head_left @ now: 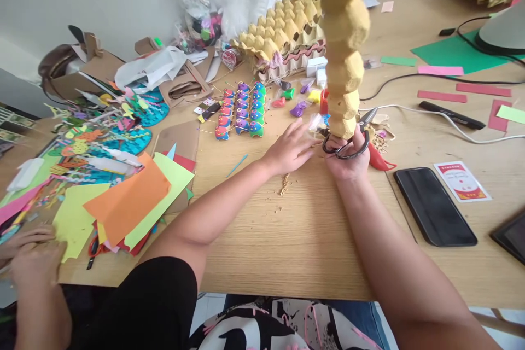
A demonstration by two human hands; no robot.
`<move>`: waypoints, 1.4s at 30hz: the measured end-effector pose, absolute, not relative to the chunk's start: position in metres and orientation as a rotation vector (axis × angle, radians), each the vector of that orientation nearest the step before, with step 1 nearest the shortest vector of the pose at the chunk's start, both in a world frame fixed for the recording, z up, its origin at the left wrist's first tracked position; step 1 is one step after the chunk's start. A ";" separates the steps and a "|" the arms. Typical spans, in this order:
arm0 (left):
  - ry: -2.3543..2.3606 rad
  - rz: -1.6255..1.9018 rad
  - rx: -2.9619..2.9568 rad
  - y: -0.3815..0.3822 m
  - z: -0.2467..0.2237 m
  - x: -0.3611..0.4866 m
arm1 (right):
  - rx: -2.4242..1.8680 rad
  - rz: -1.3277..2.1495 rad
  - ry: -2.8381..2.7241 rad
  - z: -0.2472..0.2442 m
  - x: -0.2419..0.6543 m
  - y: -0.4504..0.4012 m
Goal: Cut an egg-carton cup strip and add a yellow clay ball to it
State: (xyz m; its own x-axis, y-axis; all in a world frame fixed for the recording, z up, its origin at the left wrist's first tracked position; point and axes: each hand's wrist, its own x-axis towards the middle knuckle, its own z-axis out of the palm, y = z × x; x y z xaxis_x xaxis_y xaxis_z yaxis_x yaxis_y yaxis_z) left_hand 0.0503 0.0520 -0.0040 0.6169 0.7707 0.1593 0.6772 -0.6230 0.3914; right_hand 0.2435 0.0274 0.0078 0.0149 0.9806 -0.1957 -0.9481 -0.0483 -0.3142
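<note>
- Two things at the right hand point(348, 167): the scissors point(366, 144) and the strip point(345, 65) of bumpy yellow egg-tray card.
- Fingers of the right hand curled about the loops of the scissors, palm turned up, with the lower end of the strip seemingly gripped there too; exact hold on the card partly hidden.
- Strip straight above the scissors, long axis nearly upright, leading up from the right fingers and out past the top edge of the view.
- Blades just right of the strip's lower end, tips slanting up and to the right, off the line of the card rather than across it.
- Right hand the nearer one, right at the strip's end; left hand point(292, 147) just left of the scissors, below most of the strip's length.
- Left fingers loosely spread, palm down, with nothing visible in their grasp; contact with the clear wrap point(315, 123) near their tips impossible to tell.
- Left of the scissors and closer to the body: crumbly scraps point(284, 184) on the desk point(279, 251).
- Farther left and beyond: rows of small painted figures point(241, 109).
- Right of the scissors, closer to the body: a phone point(435, 206).
</note>
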 end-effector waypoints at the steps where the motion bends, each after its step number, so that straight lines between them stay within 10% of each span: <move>1: 1.242 0.438 2.529 0.059 -0.004 0.058 | -0.419 1.557 -0.085 0.008 0.245 0.028; 42: 1.599 0.561 2.001 0.052 -0.017 -0.009 | -0.487 1.503 -0.158 0.013 0.247 0.029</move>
State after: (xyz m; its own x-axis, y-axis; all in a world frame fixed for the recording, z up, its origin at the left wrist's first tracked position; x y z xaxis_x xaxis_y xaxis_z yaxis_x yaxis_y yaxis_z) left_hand -0.0090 0.0521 -0.0168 0.2199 0.9755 0.0020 0.7628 -0.1732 0.6230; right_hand 0.2466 0.0288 0.0127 0.0791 0.9774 -0.1959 -0.9152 -0.0066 -0.4028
